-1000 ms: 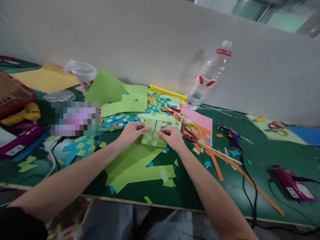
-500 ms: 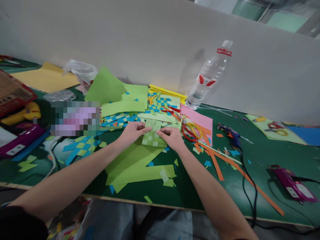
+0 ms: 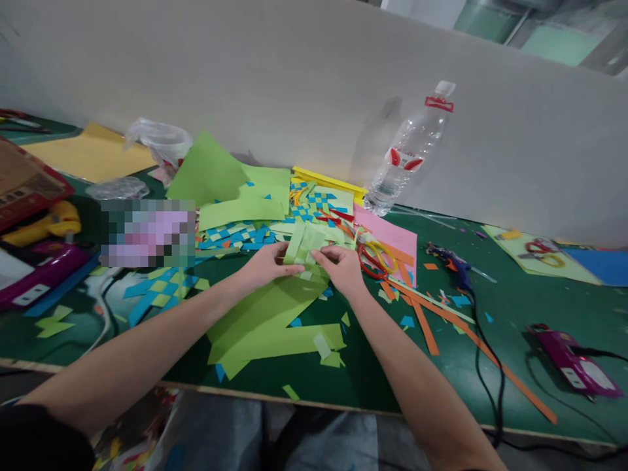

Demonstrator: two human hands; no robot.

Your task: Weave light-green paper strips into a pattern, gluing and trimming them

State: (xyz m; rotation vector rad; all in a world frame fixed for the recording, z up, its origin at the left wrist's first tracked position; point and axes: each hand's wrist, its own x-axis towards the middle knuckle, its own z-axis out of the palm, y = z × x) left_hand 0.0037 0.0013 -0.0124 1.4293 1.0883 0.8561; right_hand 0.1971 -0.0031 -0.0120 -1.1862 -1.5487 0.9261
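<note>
Between my hands is a small woven piece of light and darker green paper strips, raised over the table and tilted. My left hand grips its left edge, thumb in front and fingers behind. At its right side my right hand pinches the paper between thumb and fingers. Below lie a large green paper sheet and a cut green strip with small scraps. Just behind the woven piece are blue-and-green woven paper pieces and a green paper band.
Red and yellow-handled scissors lie right of my hands. A clear plastic bottle leans by the wall. Further right are a blue glue gun with a black cord, orange strips and a purple power strip. A phone-like blurred item rests left.
The woven green piece has tilted and shifted slightly up and right. My left thumb has moved lower along it, and my right fingers have shifted on its right side.
</note>
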